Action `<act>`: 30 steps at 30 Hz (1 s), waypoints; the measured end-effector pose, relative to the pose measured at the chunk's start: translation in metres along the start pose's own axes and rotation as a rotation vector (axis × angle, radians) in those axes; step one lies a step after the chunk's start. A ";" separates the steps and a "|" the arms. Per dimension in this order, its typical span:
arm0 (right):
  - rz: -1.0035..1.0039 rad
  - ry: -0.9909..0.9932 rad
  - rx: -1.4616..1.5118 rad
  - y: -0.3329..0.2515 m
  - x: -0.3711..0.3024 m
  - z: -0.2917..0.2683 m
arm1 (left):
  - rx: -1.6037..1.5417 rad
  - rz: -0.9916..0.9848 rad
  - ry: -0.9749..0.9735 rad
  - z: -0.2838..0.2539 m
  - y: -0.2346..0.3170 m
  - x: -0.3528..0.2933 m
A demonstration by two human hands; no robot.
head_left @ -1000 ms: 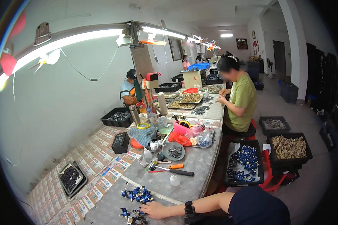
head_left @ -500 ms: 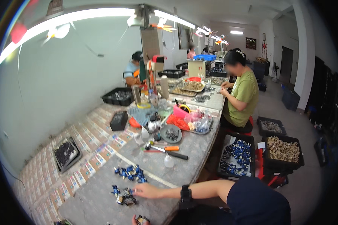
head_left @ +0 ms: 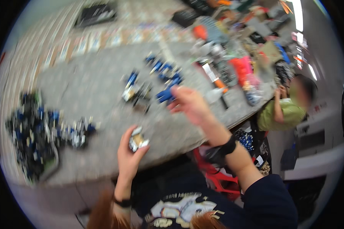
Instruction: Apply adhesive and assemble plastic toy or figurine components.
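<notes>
My left hand (head_left: 127,158), near the table's front edge, grips a small silver and brass-coloured metal part (head_left: 137,140) between thumb and fingers. Farther right, my right hand (head_left: 193,106) is over the table, its fingertips closed on a small blue part (head_left: 165,95); motion blur hides its exact kind. Left of that part lies a little group of blue, silver and dark metal pieces (head_left: 138,93). Just behind my right hand, several blue parts (head_left: 162,68) lie loose on the grey tabletop (head_left: 91,82).
A heaped tray of blue, black and silver parts (head_left: 30,137) sits at the left, some spilling beside it. A hammer (head_left: 214,78), red and clear plastic bags (head_left: 244,74) and bottles crowd the right. A co-worker in green (head_left: 283,114) sits beyond, near a red stool (head_left: 221,183).
My view has swung down and left, bringing my left hand and the heaped tray into sight. My right hand has lifted from the metal group with a blue part at its fingertips.
</notes>
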State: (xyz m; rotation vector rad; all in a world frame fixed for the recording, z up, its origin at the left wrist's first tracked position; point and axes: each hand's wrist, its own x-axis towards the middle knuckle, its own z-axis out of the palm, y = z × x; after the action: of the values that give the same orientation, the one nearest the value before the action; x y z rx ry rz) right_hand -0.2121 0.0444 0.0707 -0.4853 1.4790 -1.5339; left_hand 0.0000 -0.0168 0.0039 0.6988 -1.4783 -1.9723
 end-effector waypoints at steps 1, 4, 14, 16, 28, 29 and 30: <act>0.094 -0.013 0.100 0.002 -0.002 0.002 | -0.062 -0.026 0.004 -0.003 0.001 0.000; 0.314 -0.139 0.222 0.017 -0.009 0.003 | -0.032 0.015 0.021 -0.005 0.000 0.005; 0.332 -0.164 -0.100 0.029 -0.030 0.023 | 0.144 0.087 0.014 -0.003 -0.007 0.000; 0.290 -0.158 -0.181 0.028 -0.034 0.029 | 0.293 0.243 0.027 -0.003 -0.008 0.000; 0.240 -0.165 -0.357 0.033 -0.032 0.038 | 0.403 0.234 0.025 0.003 -0.007 0.002; 0.267 -0.165 -0.345 0.032 -0.033 0.037 | 0.399 0.167 0.020 0.005 -0.005 0.000; 0.294 -0.164 -0.334 0.032 -0.033 0.035 | 0.400 0.171 0.018 0.004 -0.005 0.001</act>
State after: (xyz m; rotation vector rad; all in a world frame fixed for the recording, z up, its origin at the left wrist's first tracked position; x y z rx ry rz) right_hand -0.1564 0.0560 0.0586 -0.5460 1.6027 -1.0005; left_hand -0.0041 -0.0138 0.0003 0.7230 -1.8793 -1.5545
